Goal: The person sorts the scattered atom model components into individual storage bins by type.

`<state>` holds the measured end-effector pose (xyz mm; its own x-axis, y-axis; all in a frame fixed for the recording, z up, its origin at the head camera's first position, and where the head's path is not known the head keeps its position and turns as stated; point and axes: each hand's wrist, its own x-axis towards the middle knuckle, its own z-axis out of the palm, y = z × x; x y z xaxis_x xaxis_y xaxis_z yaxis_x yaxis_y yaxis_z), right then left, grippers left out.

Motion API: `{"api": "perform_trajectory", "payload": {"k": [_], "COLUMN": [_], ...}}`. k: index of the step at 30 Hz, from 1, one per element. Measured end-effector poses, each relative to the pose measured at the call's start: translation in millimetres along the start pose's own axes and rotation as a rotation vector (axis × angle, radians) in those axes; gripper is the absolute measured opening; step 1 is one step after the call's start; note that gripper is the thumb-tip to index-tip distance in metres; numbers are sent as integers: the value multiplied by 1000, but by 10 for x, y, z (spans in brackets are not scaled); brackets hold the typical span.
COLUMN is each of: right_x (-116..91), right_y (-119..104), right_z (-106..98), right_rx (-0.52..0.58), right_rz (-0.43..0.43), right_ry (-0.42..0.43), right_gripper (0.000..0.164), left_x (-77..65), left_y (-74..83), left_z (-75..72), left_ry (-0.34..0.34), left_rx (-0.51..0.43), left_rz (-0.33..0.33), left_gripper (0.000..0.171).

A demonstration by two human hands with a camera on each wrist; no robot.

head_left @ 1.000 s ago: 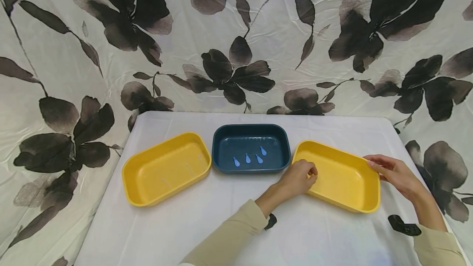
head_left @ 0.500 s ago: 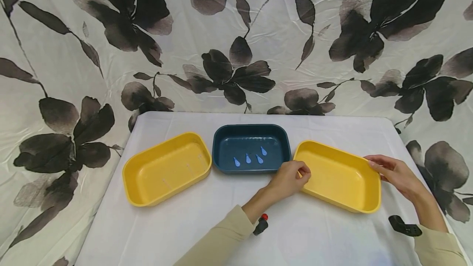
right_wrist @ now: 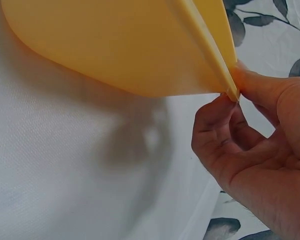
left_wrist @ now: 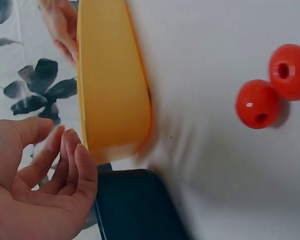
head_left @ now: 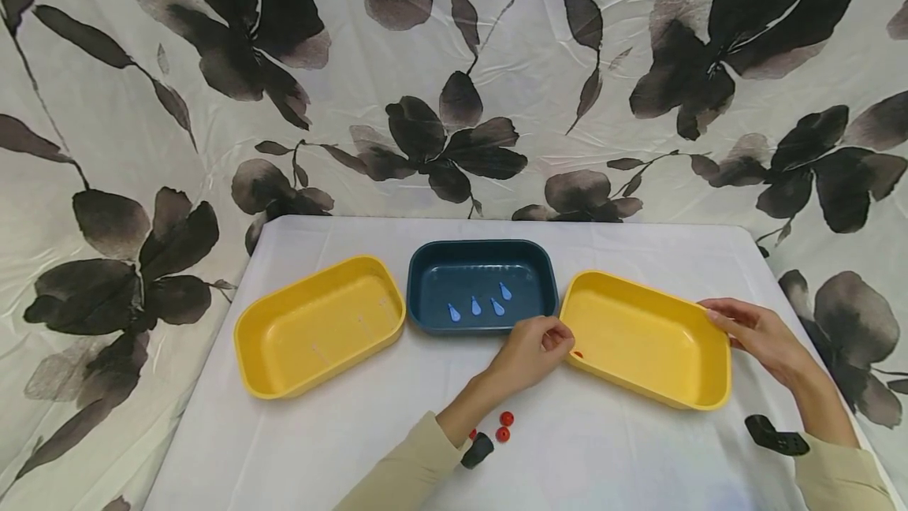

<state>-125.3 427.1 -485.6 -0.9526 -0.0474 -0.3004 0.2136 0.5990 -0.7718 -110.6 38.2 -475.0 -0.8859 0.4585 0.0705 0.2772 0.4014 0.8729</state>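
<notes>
My left hand (head_left: 530, 355) is at the left end of the right-hand yellow tray (head_left: 649, 337), its fingertips right at the rim. In the left wrist view, its fingers (left_wrist: 65, 160) are loosely bent, with a gap to the thumb and nothing between them. A small red piece (head_left: 578, 354) shows inside that tray, close to those fingertips. My right hand (head_left: 762, 337) pinches the tray's right rim between thumb and fingers, as the right wrist view (right_wrist: 255, 130) shows. Red beads with holes (head_left: 503, 434) lie on the white tablecloth beside my left wrist, one partly hidden.
A dark blue tray (head_left: 482, 248) stands at the middle back, holding several small blue drop-shaped pieces (head_left: 454, 311). On the left, another yellow tray (head_left: 284, 369) contains a few thin clear pieces (head_left: 365, 326). A floral cloth (head_left: 454, 38) hangs behind the table.
My left hand has drawn leftward from over the right yellow tray to its left end. Red beads and the red piece in the tray have come into view. My right hand stays put.
</notes>
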Motion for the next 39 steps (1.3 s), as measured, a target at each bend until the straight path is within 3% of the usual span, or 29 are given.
{"api": "perform_trajectory", "payload": {"k": [10, 17, 39], "right_x": [9, 13, 0], "right_y": [15, 10, 4], "right_z": [8, 2, 6], "right_rx": [-10, -7, -22], "right_rz": [-2, 0, -5], "right_ry": [3, 1, 9], "right_gripper": [67, 67, 66], "left_x": [-223, -364, -889], "left_y": [-152, -204, -501], "left_z": [-115, -182, -343], "left_ry": [52, 73, 180], "left_rx": [-38, -54, -89], "left_rz": [-50, -122, -206], "left_gripper": [8, 10, 11]}}
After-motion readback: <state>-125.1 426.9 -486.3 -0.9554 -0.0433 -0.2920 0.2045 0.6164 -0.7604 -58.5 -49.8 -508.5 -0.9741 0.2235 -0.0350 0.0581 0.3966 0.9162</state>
